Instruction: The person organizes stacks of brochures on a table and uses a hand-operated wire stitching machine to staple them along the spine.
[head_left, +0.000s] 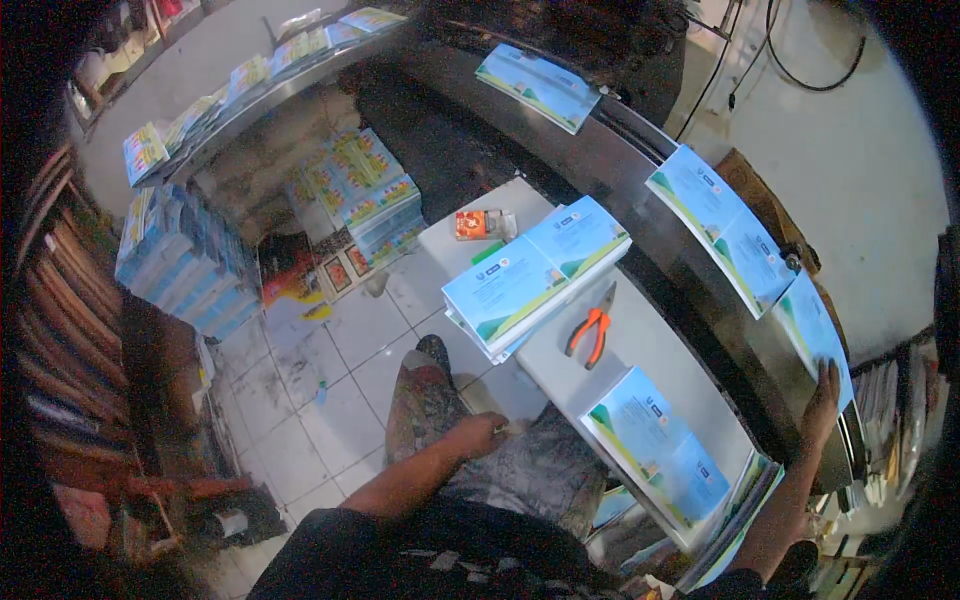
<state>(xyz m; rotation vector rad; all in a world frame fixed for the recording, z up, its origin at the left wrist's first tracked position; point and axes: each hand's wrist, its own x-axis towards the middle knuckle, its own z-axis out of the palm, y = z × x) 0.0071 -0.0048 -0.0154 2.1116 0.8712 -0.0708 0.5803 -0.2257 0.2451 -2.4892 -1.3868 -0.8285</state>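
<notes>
My left hand (478, 436) is closed above my lap, and a small pale thing pokes out from its fingers, too small to name. At the right, my right hand (822, 400) has its fingers stretched out against the near end of a light blue printed booklet (812, 322) on the rail of a long dark machine (640, 180). Farther along that rail lie another blue booklet pair (722, 232) and one more blue booklet (538, 86). On the white table (545, 345) before me, a stack of blue booklets (540, 268) sits beside orange-handled pliers (592, 335). Closer in lies another blue booklet stack (655, 445).
A small orange-red pack (480, 224) is at the table's far end. Tall booklet piles (185, 262) and a second printed pile (370, 195) stand on the tiled floor (350, 340). More booklets line a shelf (250, 105) at the far left. A black cable (815, 85) hangs on the wall.
</notes>
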